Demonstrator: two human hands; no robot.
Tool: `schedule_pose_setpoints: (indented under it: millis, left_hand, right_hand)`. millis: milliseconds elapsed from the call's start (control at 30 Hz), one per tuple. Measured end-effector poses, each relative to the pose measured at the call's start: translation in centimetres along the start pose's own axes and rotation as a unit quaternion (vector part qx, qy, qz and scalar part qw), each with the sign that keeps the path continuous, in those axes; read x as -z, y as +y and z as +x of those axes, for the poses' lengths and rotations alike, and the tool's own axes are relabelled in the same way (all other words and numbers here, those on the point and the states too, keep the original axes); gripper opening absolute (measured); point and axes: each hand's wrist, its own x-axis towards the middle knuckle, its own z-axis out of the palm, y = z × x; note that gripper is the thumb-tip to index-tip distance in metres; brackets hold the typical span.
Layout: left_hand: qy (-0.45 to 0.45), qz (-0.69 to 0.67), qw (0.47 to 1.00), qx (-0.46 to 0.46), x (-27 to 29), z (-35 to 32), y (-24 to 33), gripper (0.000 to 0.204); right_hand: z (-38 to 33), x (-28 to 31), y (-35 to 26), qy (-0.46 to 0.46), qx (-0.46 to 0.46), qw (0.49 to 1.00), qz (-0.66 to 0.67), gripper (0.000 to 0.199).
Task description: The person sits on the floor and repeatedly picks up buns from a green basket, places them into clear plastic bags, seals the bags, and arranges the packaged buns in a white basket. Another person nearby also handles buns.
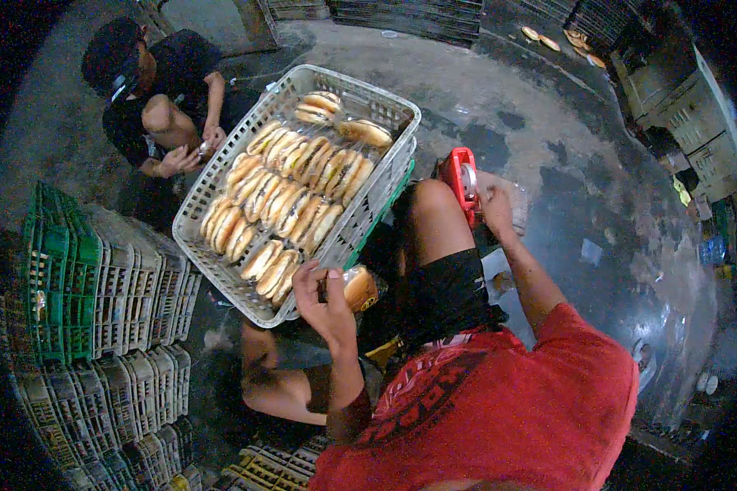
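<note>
My left hand (326, 306) is at the near right corner of a grey plastic crate (190, 237), fingers curled. Beside its thumb is a round bun (359, 289) in a clear bag with a dark printed mark, which the hand appears to grip by the bag. Filled buns (291, 211), many in clear wrapping, stand in rows inside the crate. Past my bent knee, a red tape dispenser (460, 182) carries a pale roll. My right hand (497, 213) is close against its right side with bent fingers; whatever they pinch is too small to make out.
Under the buns' crate a green crate (395, 200) shows. Stacked green and grey crates (98, 282) rise at the left. A co-worker in black (168, 106) crouches at the far left, hands together. More buns (540, 37) lie far right near a metal cabinet (700, 114).
</note>
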Motion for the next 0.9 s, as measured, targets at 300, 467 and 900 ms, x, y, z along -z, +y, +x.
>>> schedule_pose_setpoints:
  millis: [300,467,900]
  left_hand:
    - [-0.018,-0.009,0.998,-0.058,-2.1,0.1,0.6,0.029]
    - [0.008,0.113,0.982,-0.154,-1.4,0.5,0.4,0.021]
    - [0.063,0.129,0.985,-0.1,1.5,-1.3,0.7,0.02]
  right_hand:
    - [-1.3,1.6,4.4,-0.289,-0.091,0.924,0.233,0.034]
    - [-3.5,5.4,-1.6,-0.179,0.074,0.943,-0.272,0.035]
    - [-13.2,10.8,-24.0,-0.394,0.293,0.772,0.404,0.023]
